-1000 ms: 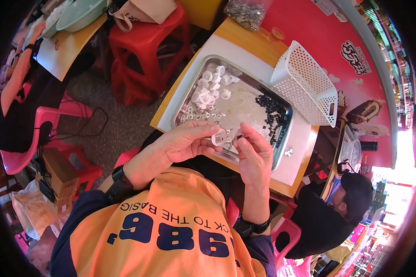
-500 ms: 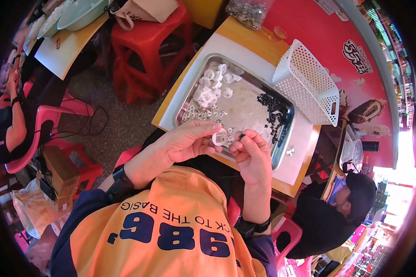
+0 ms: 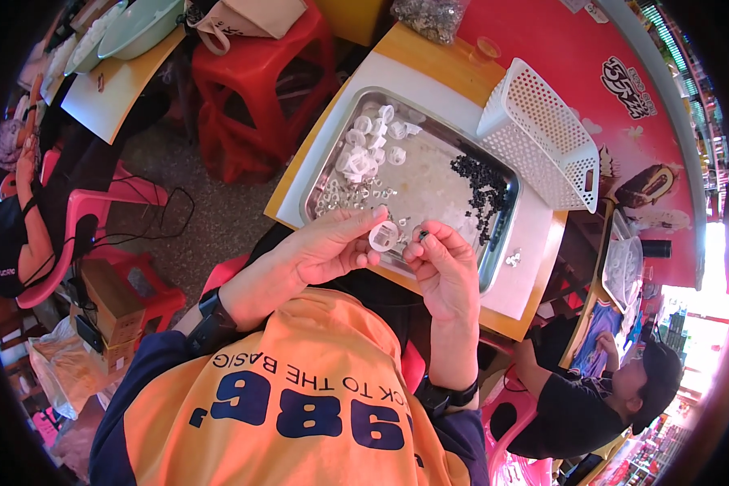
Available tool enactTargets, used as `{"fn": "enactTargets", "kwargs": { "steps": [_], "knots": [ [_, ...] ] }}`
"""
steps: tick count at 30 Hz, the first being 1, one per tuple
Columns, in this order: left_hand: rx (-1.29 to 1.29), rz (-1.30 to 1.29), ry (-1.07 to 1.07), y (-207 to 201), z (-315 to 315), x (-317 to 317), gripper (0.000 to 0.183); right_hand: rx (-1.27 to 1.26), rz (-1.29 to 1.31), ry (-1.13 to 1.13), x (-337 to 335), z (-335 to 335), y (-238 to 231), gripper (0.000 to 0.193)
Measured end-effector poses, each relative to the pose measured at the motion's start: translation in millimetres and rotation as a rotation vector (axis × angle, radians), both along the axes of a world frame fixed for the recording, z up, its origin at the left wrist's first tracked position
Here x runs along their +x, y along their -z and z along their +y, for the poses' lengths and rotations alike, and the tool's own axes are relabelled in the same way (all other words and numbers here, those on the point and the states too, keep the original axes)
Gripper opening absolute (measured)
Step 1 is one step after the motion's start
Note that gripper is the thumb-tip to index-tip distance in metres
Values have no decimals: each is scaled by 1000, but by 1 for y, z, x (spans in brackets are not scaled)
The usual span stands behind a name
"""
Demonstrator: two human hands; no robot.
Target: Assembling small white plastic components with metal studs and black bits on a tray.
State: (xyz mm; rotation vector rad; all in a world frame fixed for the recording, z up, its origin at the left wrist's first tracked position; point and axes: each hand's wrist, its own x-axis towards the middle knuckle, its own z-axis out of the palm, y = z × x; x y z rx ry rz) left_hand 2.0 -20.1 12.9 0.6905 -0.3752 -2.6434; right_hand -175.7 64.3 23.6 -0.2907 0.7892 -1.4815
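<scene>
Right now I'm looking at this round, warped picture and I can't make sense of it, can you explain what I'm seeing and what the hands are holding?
The picture comes from a wide fisheye camera worn on a person's head, looking down, so straight edges bend. The left hand pinches a small white ring; the right hand pinches a tiny dark piece beside it. Below them on the table sits a metal tray holding white rings and a heap of small black parts. A white perforated basket leans at the tray's far edge. Another person sits lower right.
</scene>
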Motion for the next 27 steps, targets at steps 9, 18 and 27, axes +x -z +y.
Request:
{"fn": "enactTargets", "kwargs": {
  "steps": [9, 18, 27],
  "knots": [
    [-44, -52, 19, 3, 2, -4, 25, 33, 337, 11, 5, 1, -6, 13],
    [-4, -6, -12, 8, 2, -2, 20, -220, 1492, 32, 16, -9, -27, 13],
    [-107, -5, -16, 5, 2, -1, 21, -488, 1896, 104, 19, -11, -29, 19]
  ]
}}
